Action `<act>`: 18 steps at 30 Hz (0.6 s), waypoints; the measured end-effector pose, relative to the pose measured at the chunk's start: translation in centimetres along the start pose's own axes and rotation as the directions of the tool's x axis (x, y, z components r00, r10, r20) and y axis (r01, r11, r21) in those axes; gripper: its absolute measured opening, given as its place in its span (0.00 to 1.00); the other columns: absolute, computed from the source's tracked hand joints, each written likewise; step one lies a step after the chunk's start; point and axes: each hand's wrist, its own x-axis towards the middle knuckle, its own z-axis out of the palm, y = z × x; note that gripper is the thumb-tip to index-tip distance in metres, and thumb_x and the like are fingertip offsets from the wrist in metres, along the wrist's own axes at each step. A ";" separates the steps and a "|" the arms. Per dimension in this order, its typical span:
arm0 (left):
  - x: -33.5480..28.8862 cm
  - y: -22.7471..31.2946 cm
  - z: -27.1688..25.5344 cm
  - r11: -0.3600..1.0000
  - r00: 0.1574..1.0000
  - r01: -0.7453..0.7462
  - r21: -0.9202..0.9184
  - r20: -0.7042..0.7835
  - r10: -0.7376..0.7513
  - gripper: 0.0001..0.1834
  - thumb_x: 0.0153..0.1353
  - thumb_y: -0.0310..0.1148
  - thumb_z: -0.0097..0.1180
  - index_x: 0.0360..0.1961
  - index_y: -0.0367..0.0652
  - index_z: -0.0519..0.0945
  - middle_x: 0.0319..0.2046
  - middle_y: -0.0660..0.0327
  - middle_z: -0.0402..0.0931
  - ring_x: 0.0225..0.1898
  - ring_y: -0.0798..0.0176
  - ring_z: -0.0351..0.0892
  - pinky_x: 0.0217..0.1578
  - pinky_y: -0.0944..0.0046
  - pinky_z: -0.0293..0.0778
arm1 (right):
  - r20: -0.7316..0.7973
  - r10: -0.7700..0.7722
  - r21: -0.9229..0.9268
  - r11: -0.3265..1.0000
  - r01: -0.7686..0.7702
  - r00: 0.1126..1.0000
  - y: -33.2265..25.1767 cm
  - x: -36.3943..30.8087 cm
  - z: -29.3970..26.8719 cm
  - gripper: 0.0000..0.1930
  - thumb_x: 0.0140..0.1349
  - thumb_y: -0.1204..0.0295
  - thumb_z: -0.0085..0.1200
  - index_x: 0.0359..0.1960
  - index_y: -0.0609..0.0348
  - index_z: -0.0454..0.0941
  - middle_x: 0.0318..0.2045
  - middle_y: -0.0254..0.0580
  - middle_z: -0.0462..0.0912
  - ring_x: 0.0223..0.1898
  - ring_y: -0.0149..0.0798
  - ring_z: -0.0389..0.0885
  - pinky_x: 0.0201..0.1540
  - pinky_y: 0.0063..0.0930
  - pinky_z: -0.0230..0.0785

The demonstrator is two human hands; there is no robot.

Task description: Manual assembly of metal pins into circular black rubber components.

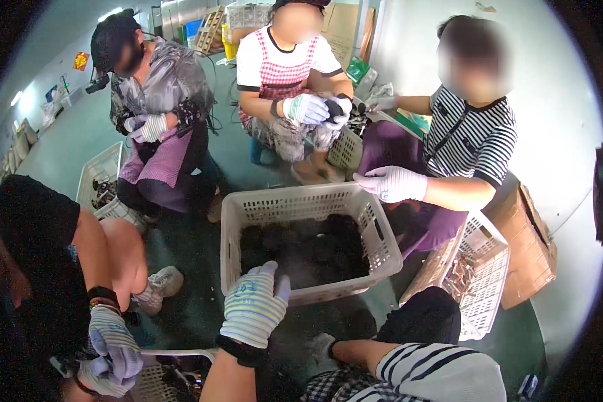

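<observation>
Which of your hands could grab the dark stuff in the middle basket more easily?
Probably the left hand: it's at the near corner of the white basket, close to the dark pieces. The right hand is farther back.

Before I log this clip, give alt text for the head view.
The gloved left hand is at the near rim of a white crate of dark pieces; the right hand is near checked cloth. Four gloved co-workers sit around.
</observation>
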 end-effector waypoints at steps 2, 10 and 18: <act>-0.4 -0.5 0.0 1.000 1.000 0.017 0.023 0.008 -0.017 0.21 0.60 0.42 0.52 0.49 0.39 0.76 0.45 0.46 0.78 0.45 0.46 0.78 0.48 0.53 0.72 | 0.105 0.102 0.073 0.991 -0.110 0.989 -0.7 -1.7 -2.6 0.20 0.62 0.60 0.43 0.55 0.50 0.73 0.61 0.44 0.68 0.53 0.46 0.75 0.53 0.39 0.68; -2.4 1.3 0.3 0.993 0.993 -0.118 -0.009 -0.021 0.118 0.22 0.59 0.42 0.52 0.48 0.37 0.77 0.42 0.46 0.79 0.45 0.46 0.78 0.48 0.54 0.73 | -0.178 0.264 0.197 0.954 -0.228 0.948 0.4 -2.9 1.7 0.16 0.61 0.58 0.47 0.35 0.52 0.84 0.37 0.40 0.84 0.36 0.39 0.83 0.39 0.45 0.74; -2.5 1.5 -0.4 0.998 0.998 -0.064 0.025 -0.004 0.064 0.22 0.59 0.43 0.52 0.48 0.38 0.76 0.42 0.45 0.79 0.45 0.45 0.78 0.48 0.53 0.73 | 0.067 0.155 -0.205 0.969 -0.139 0.986 -0.9 -0.8 0.7 0.16 0.58 0.64 0.50 0.44 0.56 0.82 0.45 0.49 0.82 0.48 0.49 0.80 0.47 0.44 0.72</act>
